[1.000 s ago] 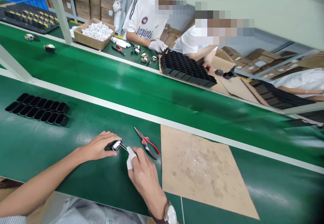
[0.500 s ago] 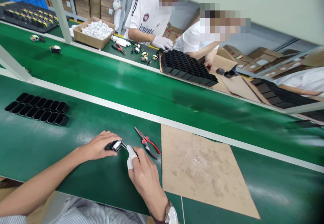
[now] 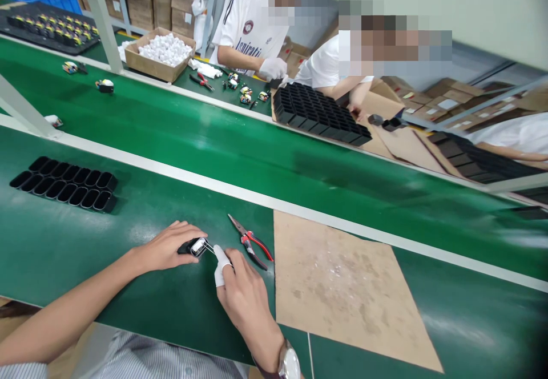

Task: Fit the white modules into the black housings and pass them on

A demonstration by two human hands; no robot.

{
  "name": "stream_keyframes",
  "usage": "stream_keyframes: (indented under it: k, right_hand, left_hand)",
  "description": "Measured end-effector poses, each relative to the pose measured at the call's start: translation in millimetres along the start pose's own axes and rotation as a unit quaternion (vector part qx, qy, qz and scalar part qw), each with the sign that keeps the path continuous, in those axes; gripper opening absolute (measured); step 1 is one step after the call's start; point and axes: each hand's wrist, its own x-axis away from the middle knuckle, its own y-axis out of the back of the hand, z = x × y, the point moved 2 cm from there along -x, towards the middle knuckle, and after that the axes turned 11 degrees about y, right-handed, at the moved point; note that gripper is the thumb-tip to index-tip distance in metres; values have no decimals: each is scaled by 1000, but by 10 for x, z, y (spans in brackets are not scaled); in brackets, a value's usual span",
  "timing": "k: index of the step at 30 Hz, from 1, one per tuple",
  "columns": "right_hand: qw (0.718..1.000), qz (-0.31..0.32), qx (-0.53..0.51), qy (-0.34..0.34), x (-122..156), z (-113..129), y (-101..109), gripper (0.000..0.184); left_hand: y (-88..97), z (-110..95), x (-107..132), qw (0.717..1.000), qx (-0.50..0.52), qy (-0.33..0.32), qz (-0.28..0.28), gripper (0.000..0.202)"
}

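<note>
Left grip: the left hand (image 3: 171,248) is closed around a black oval case (image 3: 185,249), fingers over its far side and thumb at its near side.
Black oval case: tilted in the left grip, its mouth turned toward the right grip; a white and metallic insert (image 3: 198,246) shows inside, its details too small to read.
Right grip: the right hand (image 3: 245,287) is pinched on a thin two-pronged metal tool (image 3: 209,246), seemingly tweezers, which reaches to the mouth of the case.
Finger cover: a white finger cot (image 3: 220,270) sits on the right grip, at the tool.
Wrist: a silver watch (image 3: 290,362), behind the right grip.
Long-nose pliers: red-handled pliers (image 3: 246,237) lie just beyond the right grip, nose pointing away and leftward.
Cardboard: a stained brown sheet (image 3: 338,287) lies flat to the right of the right grip.
Empty cups: two rows of black oval cups (image 3: 71,185) stand mouths up, well left of and beyond the left grip.
Bench: the green bench (image 3: 162,310) runs under both grips.
Belt: past a white rail (image 3: 192,180) beyond the grips, a green conveyor (image 3: 180,130) carries small circuit assemblies (image 3: 105,86), far left of the left grip.
Across the belt: far beyond both grips, a co-worker's white-gloved hand (image 3: 273,69) is beside a block of black cases (image 3: 319,119); farther left is a carton (image 3: 145,68) of white pieces.
</note>
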Motion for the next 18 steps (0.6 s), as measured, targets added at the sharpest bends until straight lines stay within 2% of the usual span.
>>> stream_keyframes:
  k: [18]
  right_hand:
    - [1000, 1, -8, -3, -3, 14, -18, 28]
  left_hand:
    - [-6, 6, 2, 1000, -1, 3, -7, 52]
